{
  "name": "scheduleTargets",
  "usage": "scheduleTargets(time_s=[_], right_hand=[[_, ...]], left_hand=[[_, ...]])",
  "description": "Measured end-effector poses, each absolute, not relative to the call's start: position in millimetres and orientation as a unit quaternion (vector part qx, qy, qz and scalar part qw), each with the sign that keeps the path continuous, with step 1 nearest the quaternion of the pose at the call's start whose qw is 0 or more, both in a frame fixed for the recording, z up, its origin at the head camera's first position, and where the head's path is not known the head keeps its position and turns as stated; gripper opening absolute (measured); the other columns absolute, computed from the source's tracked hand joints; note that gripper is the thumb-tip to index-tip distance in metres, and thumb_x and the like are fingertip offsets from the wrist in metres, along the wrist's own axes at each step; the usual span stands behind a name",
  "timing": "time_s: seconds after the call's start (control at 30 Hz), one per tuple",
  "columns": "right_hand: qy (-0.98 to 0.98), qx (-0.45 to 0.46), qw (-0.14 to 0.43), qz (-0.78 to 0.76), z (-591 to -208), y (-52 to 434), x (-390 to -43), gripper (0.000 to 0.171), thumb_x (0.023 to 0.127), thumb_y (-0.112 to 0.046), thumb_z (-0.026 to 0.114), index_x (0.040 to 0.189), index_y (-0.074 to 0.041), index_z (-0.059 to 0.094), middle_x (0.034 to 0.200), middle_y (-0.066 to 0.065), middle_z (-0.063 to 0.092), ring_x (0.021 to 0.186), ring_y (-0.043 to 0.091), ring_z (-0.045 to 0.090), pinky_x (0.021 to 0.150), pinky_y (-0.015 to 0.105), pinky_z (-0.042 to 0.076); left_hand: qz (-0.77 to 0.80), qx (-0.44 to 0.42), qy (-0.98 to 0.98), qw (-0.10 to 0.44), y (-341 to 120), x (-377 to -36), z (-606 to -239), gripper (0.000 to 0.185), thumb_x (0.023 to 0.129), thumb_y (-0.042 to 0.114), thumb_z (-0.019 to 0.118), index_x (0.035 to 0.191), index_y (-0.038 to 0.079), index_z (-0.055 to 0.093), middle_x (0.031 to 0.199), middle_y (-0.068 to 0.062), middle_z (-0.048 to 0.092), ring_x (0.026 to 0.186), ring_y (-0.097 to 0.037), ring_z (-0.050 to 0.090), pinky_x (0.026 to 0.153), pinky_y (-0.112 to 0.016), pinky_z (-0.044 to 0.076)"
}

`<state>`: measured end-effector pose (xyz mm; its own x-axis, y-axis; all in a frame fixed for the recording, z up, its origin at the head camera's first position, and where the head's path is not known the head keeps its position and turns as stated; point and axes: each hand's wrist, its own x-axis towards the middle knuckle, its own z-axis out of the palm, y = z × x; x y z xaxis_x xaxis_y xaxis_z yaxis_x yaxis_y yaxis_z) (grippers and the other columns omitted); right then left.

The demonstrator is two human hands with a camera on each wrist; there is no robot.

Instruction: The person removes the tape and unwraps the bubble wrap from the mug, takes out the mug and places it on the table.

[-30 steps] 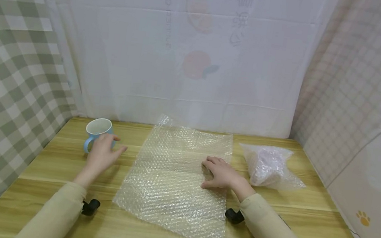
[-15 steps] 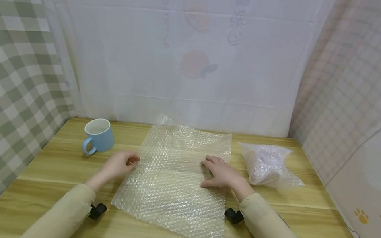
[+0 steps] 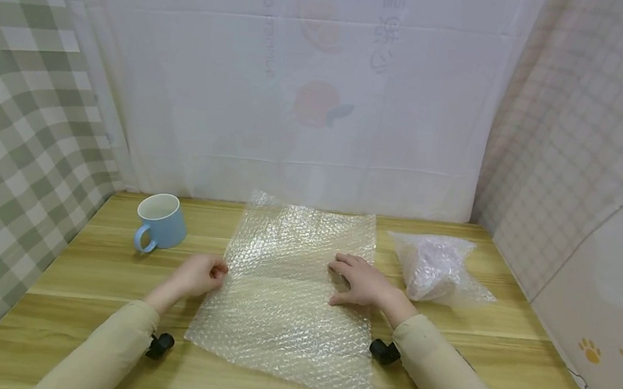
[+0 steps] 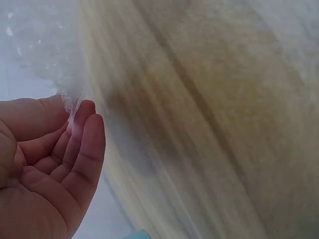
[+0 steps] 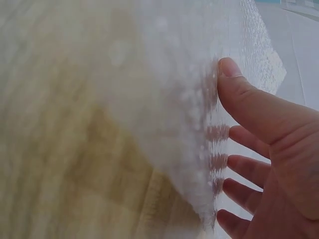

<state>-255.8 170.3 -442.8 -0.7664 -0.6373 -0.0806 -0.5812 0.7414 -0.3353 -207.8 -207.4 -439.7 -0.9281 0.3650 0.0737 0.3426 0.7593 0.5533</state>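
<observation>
Head view: left hand [image 3: 199, 274] pinches bubble wrap [image 3: 288, 297] left edge.

From my right wrist camera I see my right hand [image 5: 269, 164] spread flat, its fingertips [image 5: 219, 133] pressing the bubble wrap sheet [image 5: 199, 64] — the thumb lies along the wrap's upper part, the other fingers fan out below it. The clear, bubbled sheet covers the wooden table [image 5: 55, 164], whose grain shows blurred at left — nothing sharper there.
</observation>
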Motion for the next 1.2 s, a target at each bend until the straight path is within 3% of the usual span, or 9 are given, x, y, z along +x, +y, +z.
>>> scheduleTargets(time_s=[0.23, 0.53, 1.2], right_hand=[[0.923, -0.343, 0.089, -0.151, -443, 175, -259, 0.083, 0.081, -0.044, 0.079, 0.145, -0.002, 0.047, 0.152, 0.025, 0.035, 0.138, 0.047, 0.032, 0.113, 0.06, 0.025], [0.907, -0.361, 0.097, -0.193, -436, 181, -259, 0.084, 0.084, -0.037, 0.077, 0.149, 0.001, 0.038, 0.154, 0.027, 0.031, 0.14, 0.046, 0.028, 0.114, 0.059, 0.022], [0.88, -0.371, -0.019, -0.296, -388, 218, -228, 0.078, 0.087, -0.022, 0.078, 0.149, 0.002, 0.038, 0.15, 0.023, 0.04, 0.136, 0.044, 0.036, 0.11, 0.06, 0.029]], left_hand=[[0.258, 0.197, 0.945, 0.047, -204, -208, -442, 0.019, 0.073, -0.005, 0.073, 0.091, -0.004, 0.067, 0.071, 0.002, 0.054, 0.067, -0.013, 0.048, 0.066, -0.032, 0.047], [0.265, 0.205, 0.942, 0.034, -199, -206, -441, 0.019, 0.069, -0.007, 0.073, 0.086, -0.006, 0.065, 0.069, 0.0, 0.054, 0.064, -0.012, 0.048, 0.063, -0.03, 0.046], [0.267, 0.19, 0.944, 0.036, -199, -208, -445, 0.021, 0.071, -0.004, 0.074, 0.09, -0.006, 0.065, 0.071, 0.001, 0.055, 0.065, -0.011, 0.049, 0.062, -0.03, 0.046]])
